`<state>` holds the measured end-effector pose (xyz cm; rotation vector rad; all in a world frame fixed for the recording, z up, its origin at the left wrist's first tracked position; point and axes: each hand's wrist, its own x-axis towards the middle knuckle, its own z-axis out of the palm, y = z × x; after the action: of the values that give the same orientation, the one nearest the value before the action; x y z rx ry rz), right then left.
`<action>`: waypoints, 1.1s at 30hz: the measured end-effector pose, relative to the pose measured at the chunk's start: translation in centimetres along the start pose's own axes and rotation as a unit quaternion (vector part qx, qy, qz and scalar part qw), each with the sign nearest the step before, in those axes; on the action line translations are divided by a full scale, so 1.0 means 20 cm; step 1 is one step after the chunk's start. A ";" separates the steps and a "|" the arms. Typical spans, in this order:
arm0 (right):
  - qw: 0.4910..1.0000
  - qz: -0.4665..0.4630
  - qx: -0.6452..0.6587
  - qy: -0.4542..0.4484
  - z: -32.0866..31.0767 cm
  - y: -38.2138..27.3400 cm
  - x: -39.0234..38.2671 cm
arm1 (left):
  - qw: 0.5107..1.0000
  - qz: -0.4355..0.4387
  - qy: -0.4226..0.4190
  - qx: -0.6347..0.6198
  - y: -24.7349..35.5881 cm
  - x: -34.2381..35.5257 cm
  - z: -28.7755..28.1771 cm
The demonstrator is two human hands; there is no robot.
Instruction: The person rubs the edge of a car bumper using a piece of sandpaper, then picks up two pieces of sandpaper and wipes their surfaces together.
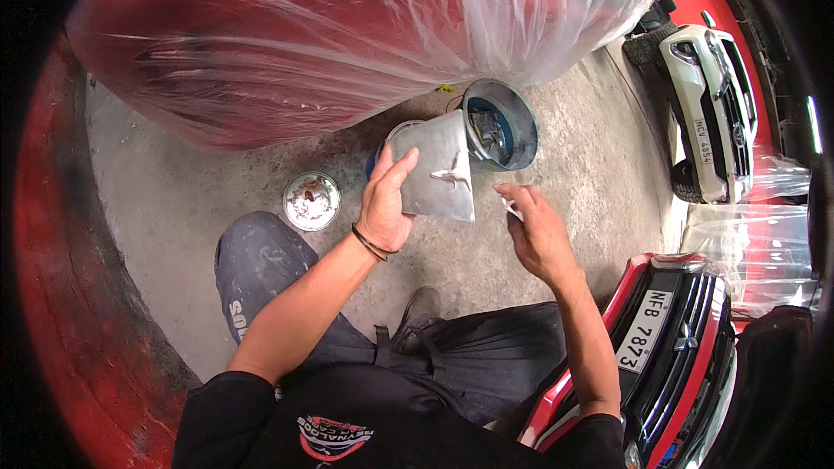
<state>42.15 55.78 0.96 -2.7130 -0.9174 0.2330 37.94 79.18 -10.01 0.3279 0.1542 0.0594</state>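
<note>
My left hand (387, 201) grips a flat grey board (427, 152) by its left edge, thumb across the face. A smear of pale paste (450, 175) lies near the board's right side. To the right of the board and apart from it, my right hand (540, 239) pinches a small white piece (511, 208); its kind is too small to make out. A round, shiny tin or lid (312, 201) with brown and white residue sits on the floor left of my left hand. A blue-sided round container (372, 161) is partly hidden behind the board.
A dark bucket (524, 135) holding several items stands just beyond the board. Plastic sheeting (347, 43) covers a red vehicle body ahead. A detached red-and-black front grille (669, 339) lies at right, with a white vehicle (708, 113) farther off. Concrete floor (486, 265) lies below my hands.
</note>
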 end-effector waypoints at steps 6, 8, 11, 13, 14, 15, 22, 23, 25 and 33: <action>0.999 0.025 0.035 0.004 0.10 -0.24 -0.03 | 0.990 0.115 0.081 0.031 -0.11 0.00 0.00; 0.999 0.030 0.030 0.024 0.18 -0.27 -0.02 | 0.987 0.117 0.110 0.027 -0.12 -0.01 -0.01; 0.999 0.024 -0.026 0.015 0.30 -0.28 0.01 | 0.984 0.111 0.138 0.019 -0.13 -0.01 -0.06; 0.998 0.037 -0.043 -0.006 0.36 -0.25 0.02 | 0.985 0.105 0.136 0.033 -0.11 0.00 -0.10; 0.995 0.046 -0.088 -0.028 0.42 -0.20 0.00 | 0.988 0.095 0.121 0.031 -0.11 0.00 -0.07; 0.988 0.057 -0.132 -0.050 0.51 -0.13 -0.04 | 0.990 0.085 0.105 0.028 -0.12 0.00 -0.03; 0.950 0.178 0.213 -0.147 0.41 0.17 -0.14 | 0.997 0.030 0.056 0.048 -0.04 0.04 -0.13; 0.911 0.212 0.304 -0.181 0.29 0.12 -0.13 | 0.999 0.007 0.043 0.031 -0.01 0.05 -0.13; 0.857 0.228 0.410 -0.213 0.12 0.04 -0.11 | 0.999 -0.023 0.025 0.018 0.04 0.06 -0.13; 0.759 0.180 0.592 -0.203 0.15 0.03 -0.15 | 0.999 -0.021 0.029 -0.041 -0.03 0.07 -0.11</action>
<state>39.40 54.00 -1.91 -1.5721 -0.1204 1.0819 38.93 79.35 -12.52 0.2411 0.2157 0.0332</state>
